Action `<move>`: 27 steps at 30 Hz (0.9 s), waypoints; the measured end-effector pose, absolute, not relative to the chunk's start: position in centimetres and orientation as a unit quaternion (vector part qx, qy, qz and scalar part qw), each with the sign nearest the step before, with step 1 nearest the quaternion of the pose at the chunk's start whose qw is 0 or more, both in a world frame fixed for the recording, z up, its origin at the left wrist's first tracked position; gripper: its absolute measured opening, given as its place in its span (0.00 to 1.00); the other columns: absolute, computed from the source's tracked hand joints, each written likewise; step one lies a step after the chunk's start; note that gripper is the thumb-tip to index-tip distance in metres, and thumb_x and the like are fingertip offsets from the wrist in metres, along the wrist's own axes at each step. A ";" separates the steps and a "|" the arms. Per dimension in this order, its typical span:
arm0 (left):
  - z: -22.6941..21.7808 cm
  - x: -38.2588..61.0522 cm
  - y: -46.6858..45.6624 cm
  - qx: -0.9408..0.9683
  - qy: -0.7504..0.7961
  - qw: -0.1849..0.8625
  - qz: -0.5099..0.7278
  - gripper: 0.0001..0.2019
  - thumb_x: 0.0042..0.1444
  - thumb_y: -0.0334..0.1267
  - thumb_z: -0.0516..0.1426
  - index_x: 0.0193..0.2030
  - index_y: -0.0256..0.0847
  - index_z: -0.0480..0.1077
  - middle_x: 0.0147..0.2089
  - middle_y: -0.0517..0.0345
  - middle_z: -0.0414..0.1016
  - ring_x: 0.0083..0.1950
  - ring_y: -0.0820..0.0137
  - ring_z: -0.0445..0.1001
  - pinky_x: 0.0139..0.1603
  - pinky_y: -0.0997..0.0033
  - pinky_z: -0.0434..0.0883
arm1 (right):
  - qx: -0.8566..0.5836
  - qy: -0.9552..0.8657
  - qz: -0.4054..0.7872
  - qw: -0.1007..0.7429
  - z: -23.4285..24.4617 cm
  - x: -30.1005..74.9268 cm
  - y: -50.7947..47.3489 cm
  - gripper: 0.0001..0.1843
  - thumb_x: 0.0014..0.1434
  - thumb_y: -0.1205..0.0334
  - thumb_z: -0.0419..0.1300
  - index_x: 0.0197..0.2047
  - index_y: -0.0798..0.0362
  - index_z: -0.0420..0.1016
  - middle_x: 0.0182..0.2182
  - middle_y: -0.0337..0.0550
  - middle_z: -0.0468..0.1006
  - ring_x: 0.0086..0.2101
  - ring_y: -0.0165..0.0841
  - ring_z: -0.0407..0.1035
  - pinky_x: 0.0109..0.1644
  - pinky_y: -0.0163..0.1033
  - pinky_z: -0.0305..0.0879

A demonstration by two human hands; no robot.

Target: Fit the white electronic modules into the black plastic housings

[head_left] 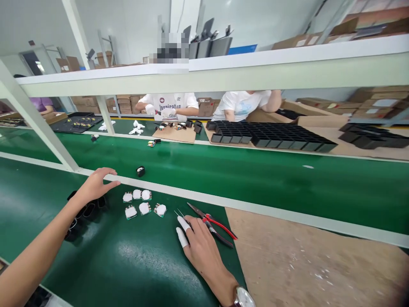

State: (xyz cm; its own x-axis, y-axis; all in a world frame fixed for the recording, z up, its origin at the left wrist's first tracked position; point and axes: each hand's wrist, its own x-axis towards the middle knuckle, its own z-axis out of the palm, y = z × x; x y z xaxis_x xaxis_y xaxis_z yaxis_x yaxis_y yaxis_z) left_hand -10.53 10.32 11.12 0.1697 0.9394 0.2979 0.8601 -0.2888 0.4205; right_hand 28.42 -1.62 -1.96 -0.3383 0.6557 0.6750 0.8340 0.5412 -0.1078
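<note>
My left hand (99, 183) is stretched out at the near edge of the green belt, thumb and fingers apart, with nothing in it. Close to it on the belt is a small black housing (140, 171) with something white inside. Under my left forearm are several black housings (89, 209), partly hidden. Between my hands lie several small circuit boards with white round tops (145, 208). My right hand (201, 241), with white finger cots on two digits, is closed on tweezers (179, 212), whose two thin tips point away. Beside it lie needle-nose pliers (220, 226) with red and black handles.
A brown board (319, 260) covers the bench on the right. A pale shelf beam (223, 79) crosses above the green belt (255, 175). Beyond are rows of black boxes (271, 135) and two people in white shirts, one wearing white gloves (168, 112).
</note>
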 end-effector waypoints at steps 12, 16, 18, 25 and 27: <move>6.7 -12.9 2.4 0.856 0.491 -0.040 0.155 0.14 0.71 0.45 0.57 0.38 0.42 0.78 0.65 0.39 0.74 0.73 0.37 0.64 0.66 0.30 0.69 | -0.447 -0.844 -0.083 0.286 -1.1 22.4 2.8 0.06 0.70 0.67 0.56 0.44 0.55 0.75 0.46 0.55 0.79 0.43 0.46 0.71 0.45 0.52 0.74; 7.5 -7.8 0.5 0.881 0.403 0.139 0.207 0.08 0.72 0.40 0.56 0.42 0.42 0.75 0.68 0.44 0.70 0.64 0.54 0.77 0.64 0.54 0.76 | -0.432 -0.854 -0.055 0.284 -0.9 23.1 1.1 0.08 0.69 0.70 0.56 0.48 0.55 0.75 0.46 0.52 0.78 0.45 0.42 0.71 0.49 0.48 0.75; 7.2 -5.1 -0.3 0.888 0.353 0.212 0.206 0.03 0.70 0.36 0.59 0.44 0.43 0.74 0.66 0.46 0.72 0.60 0.59 0.80 0.60 0.62 0.78 | -0.421 -0.858 -0.022 0.293 -0.7 24.1 -0.3 0.13 0.69 0.70 0.57 0.56 0.55 0.72 0.48 0.51 0.78 0.46 0.42 0.73 0.50 0.49 0.76; 3.0 -0.1 0.5 0.870 0.337 0.287 0.217 0.28 0.63 0.30 0.63 0.68 0.46 0.62 0.65 0.44 0.72 0.61 0.56 0.78 0.58 0.59 0.79 | -0.431 -0.845 0.031 0.314 -1.2 26.0 -2.6 0.16 0.70 0.68 0.57 0.60 0.51 0.71 0.57 0.55 0.75 0.55 0.47 0.72 0.56 0.57 0.78; 1.9 -0.1 0.5 0.856 0.360 0.300 0.218 0.33 0.65 0.33 0.64 0.73 0.48 0.57 0.67 0.43 0.70 0.62 0.55 0.78 0.60 0.56 0.79 | -0.429 -0.841 0.032 0.329 -1.2 25.8 -2.6 0.18 0.70 0.70 0.56 0.62 0.52 0.69 0.52 0.53 0.78 0.51 0.45 0.73 0.54 0.55 0.78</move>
